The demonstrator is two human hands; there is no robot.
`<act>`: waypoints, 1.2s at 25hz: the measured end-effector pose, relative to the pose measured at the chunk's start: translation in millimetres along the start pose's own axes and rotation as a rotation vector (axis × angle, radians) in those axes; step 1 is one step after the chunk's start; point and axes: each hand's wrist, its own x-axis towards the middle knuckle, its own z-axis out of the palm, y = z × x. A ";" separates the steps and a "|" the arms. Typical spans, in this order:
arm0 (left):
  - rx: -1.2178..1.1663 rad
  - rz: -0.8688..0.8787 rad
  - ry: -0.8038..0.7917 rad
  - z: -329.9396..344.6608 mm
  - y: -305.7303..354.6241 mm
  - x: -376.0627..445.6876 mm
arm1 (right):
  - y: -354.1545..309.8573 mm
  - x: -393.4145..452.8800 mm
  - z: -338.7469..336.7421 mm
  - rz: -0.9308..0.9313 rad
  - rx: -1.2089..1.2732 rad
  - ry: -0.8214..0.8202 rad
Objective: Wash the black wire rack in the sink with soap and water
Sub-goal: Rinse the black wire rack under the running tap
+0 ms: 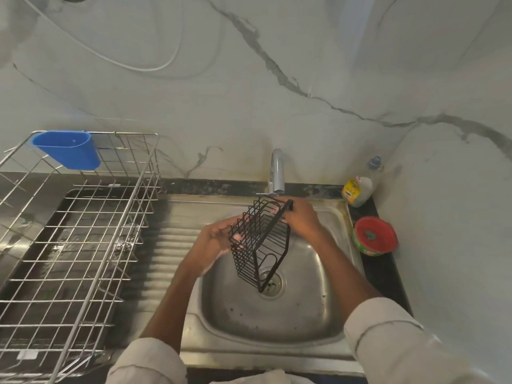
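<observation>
Two hands hold the black wire rack (260, 242) up over the sink (327, 309), just under the tap (277, 173). The rack is tilted, with one corner pointing down toward the drain (274, 282). The left hand (214, 241) holds the rack's left side, and its fingertips poke in between the wires. The right hand (300, 220) is curled around the rack's top edge near the tap. A big silver dish rack (69, 236) sits on the bench (388, 273) to the left of the sink, and a blue cup (68, 149) hangs on its back rim. On the right, a soap bottle (357, 189) stands in the corner, and a round red and green tub (375, 235) sits near it beside the sink
</observation>
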 end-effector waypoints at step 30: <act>0.433 -0.046 0.205 65.4 -3.2 31.5 | 33.9 -94.9 -43.2 0.119 0.264 0.007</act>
